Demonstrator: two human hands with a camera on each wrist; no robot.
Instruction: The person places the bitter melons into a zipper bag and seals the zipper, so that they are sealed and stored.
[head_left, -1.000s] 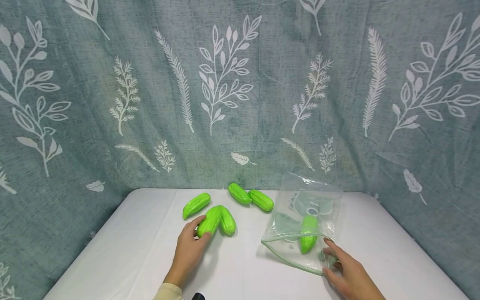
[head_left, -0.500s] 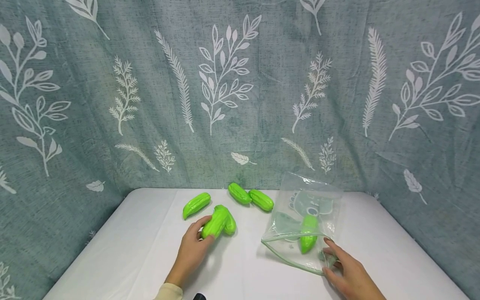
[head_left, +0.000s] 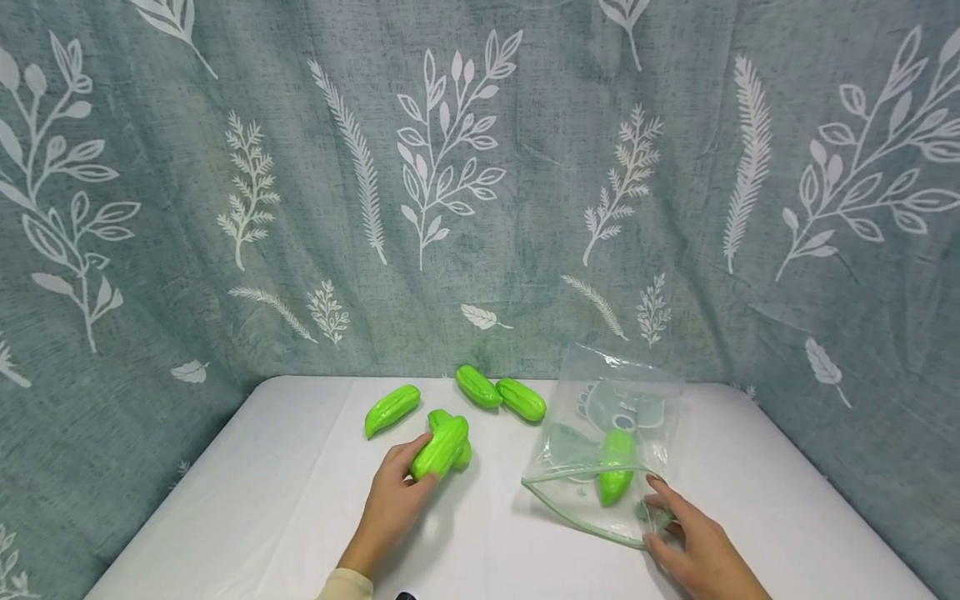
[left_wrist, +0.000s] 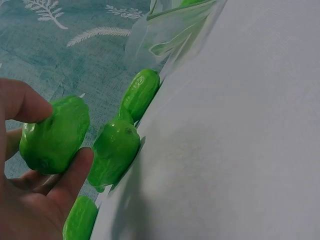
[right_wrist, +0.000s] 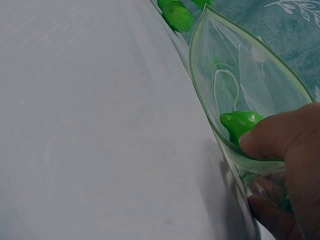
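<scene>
My left hand (head_left: pixel 393 500) grips a bright green cucumber (head_left: pixel 441 450) between thumb and fingers. In the left wrist view this cucumber (left_wrist: pixel 55 135) hangs clear of the white tabletop. Partly hidden behind it in the head view lies another cucumber (head_left: pixel 466 456). At the right, my right hand (head_left: pixel 697 546) pinches the near right corner of a clear zip bag (head_left: pixel 562 458) with a pale green zip edge and a printed cartoon figure. The bag's mouth gapes toward me. One cucumber (head_left: pixel 617 475) lies inside, its tip (right_wrist: pixel 240 122) near my right thumb in the right wrist view.
Another cucumber (head_left: pixel 392 411) lies to the left, beyond my left hand. Two more cucumbers, one (head_left: pixel 477 387) touching the other (head_left: pixel 521 400), lie near the back edge of the white table (head_left: pixel 247 500). A leaf-patterned teal curtain (head_left: pixel 525 208) hangs behind and on both sides.
My left hand has lifted the cucumber and shifted it slightly right, so it now overlaps the cucumber behind it. My right hand and the bag have stayed in place.
</scene>
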